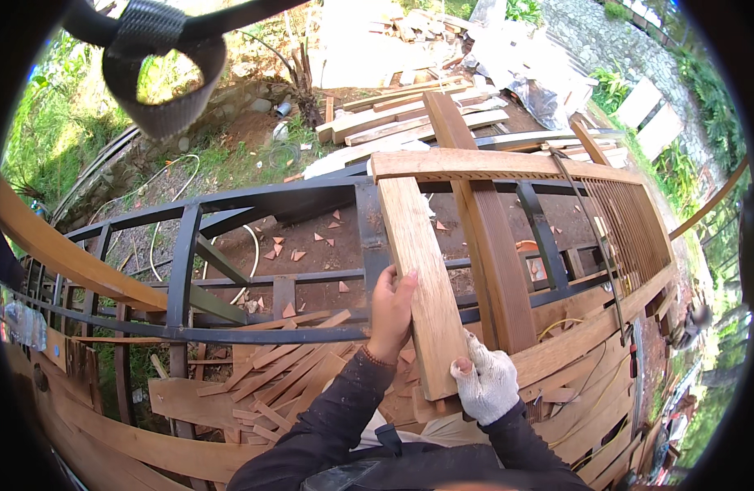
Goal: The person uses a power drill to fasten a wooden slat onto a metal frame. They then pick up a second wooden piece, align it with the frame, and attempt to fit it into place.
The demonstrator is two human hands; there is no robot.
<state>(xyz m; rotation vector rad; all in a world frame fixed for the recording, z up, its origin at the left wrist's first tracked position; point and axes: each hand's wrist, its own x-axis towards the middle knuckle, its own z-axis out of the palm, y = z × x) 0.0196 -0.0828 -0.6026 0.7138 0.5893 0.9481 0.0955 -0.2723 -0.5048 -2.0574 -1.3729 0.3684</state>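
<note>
A pale wooden board [422,286] lies lengthwise in front of me, its far end meeting a long wooden rail [508,164]. My bare left hand [391,311], with a beaded bracelet at the wrist, grips the board's left edge, thumb on top. At its near right corner, my right hand [487,380], in a white knitted glove, is closed on the board; some of its fingers are hidden. To the right, the rail joins a slatted wooden panel [631,229]. A long bar clamp [594,237] crosses this panel. A dark brown grooved beam [500,270] passes under the rail.
A black metal frame [180,270] stands beneath the work and extends left. Thin wood offcuts [270,376] are piled at the near left. Stacked lumber [401,119] lies beyond. A curved wooden piece [82,254] juts in from the left. A strap loop [164,90] hangs at upper left.
</note>
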